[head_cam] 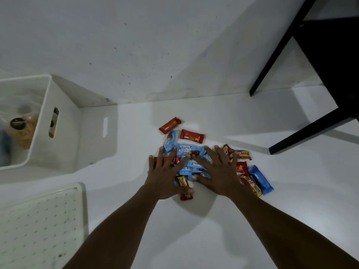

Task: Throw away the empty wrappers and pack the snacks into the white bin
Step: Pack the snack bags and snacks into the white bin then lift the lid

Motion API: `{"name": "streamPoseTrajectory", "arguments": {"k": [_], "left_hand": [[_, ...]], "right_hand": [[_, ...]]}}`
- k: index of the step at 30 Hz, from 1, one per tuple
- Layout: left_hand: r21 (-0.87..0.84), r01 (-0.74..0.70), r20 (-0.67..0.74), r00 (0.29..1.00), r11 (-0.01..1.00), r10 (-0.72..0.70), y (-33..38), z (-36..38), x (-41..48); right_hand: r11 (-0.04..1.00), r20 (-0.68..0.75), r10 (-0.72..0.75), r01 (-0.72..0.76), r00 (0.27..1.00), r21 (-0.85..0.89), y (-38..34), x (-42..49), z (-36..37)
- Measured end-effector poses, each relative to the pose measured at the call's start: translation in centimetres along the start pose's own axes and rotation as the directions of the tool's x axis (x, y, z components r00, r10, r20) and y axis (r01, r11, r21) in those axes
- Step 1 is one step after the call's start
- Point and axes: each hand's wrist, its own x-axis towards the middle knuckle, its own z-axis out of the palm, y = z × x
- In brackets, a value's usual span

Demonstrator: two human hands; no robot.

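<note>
A heap of small snack packets lies on the white floor: light blue biscuit packs, orange-red bars, red-and-yellow wafer bars and a darker blue pack. My left hand rests flat on the heap's left side, fingers spread. My right hand lies flat on the middle of the heap, fingers spread too. Neither hand grips anything. A tall white bin with a handle slot stands at the left and holds bagged items. Which packets are empty wrappers I cannot tell.
A shallow white container with a dotted bottom sits at the lower left, just in front of the tall bin. A black chair's legs stand at the right, close behind the heap. A white wall rises behind.
</note>
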Motion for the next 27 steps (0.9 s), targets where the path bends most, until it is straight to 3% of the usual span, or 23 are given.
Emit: {"name": "streamPoseTrajectory", "arguments": {"k": [4, 8, 13, 20, 27], "left_hand": [[-0.081, 0.024, -0.124, 0.992, 0.996, -0.034, 1.3, 0.6, -0.2], [-0.042, 0.044, -0.248, 0.967, 0.998, -0.054, 1.9, 1.0, -0.2], [-0.260, 0.101, -0.183, 0.971, 0.960, -0.152, 2.2, 0.8, -1.2], [-0.345, 0.067, -0.230, 0.961, 0.936, -0.154, 0.4, -1.6, -2.8], [-0.331, 0.014, -0.363, 0.921, 0.944, -0.140, -3.4, -7.6, -6.9]], "right_hand": [[0.999, -0.146, -0.008, 0.004, 0.989, -0.032, -0.1, -0.6, 0.6], [0.998, -0.292, -0.022, 0.005, 0.956, -0.061, -1.3, -1.8, 1.6], [0.996, -0.325, -0.077, 0.058, 0.943, -0.070, -1.8, -1.8, 1.1], [0.990, -0.394, -0.031, 0.082, 0.918, 0.115, -3.1, -1.8, -1.5], [0.981, -0.481, 0.032, 0.065, 0.876, 0.183, -7.2, -0.6, -6.3]]}}
